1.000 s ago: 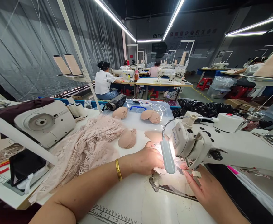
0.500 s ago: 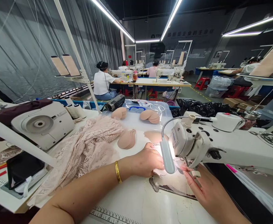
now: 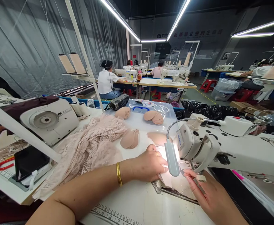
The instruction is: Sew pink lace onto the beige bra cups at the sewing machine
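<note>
My left hand (image 3: 149, 164), with a gold bangle at its wrist, is closed on a pale pink piece of fabric (image 3: 166, 179) at the bed of the white sewing machine (image 3: 184, 140). A grey lamp (image 3: 172, 159) on a bendy neck lights the fabric and hides part of it. Right of the needle area, my right hand (image 3: 205, 187) pinches the fabric's edge between thumb and fingertips. Just behind my left hand lies a beige bra cup (image 3: 159, 137). Stacked beige cups (image 3: 129, 139) rest farther left on the table.
Pale pink lace (image 3: 97, 137) is heaped on the left. Behind it stand another sewing machine (image 3: 48, 120) and thread cones (image 3: 77, 107). More cups (image 3: 153, 117) lie on a clear plastic lid (image 3: 137, 122). A ruler strip (image 3: 113, 215) runs along the front. Co-workers sit at machines farther off.
The view has swung slightly left, so everything sits a little farther right. The fabric by my left hand has shifted and droops toward me. Both hands stay at the machine.
</note>
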A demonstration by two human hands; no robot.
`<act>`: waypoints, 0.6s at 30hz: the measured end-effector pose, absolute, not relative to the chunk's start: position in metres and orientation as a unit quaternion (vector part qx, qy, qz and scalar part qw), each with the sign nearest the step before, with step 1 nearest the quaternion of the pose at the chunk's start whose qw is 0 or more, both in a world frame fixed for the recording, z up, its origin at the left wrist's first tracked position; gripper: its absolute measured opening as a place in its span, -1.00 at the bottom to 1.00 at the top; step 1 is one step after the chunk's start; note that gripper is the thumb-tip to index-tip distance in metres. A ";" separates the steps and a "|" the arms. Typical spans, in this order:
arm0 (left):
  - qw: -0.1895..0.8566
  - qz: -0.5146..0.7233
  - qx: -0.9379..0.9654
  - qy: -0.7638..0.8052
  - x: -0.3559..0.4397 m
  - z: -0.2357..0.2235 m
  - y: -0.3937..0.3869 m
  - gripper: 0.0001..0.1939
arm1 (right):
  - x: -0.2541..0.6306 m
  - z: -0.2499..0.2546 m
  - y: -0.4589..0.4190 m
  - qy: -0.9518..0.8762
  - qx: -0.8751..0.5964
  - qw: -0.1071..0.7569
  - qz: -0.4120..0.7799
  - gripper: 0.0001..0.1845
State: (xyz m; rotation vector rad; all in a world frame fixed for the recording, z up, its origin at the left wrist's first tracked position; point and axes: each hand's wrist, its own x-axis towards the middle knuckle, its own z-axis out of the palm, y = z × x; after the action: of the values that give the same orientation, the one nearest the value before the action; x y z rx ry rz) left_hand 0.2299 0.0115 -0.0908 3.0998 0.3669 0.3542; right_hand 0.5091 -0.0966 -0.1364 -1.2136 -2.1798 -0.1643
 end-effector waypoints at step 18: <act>-0.047 0.133 0.988 0.063 0.231 -0.093 -0.014 -0.81 | 0.491 -0.133 -0.102 -0.871 -0.450 0.180 0.079 -0.71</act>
State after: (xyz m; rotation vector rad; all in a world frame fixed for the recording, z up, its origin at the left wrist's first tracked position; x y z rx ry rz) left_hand 0.2308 -0.0143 -0.0927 3.2007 0.2029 0.4319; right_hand 0.4908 -0.1018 -0.1327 -1.2722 -2.4608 0.2241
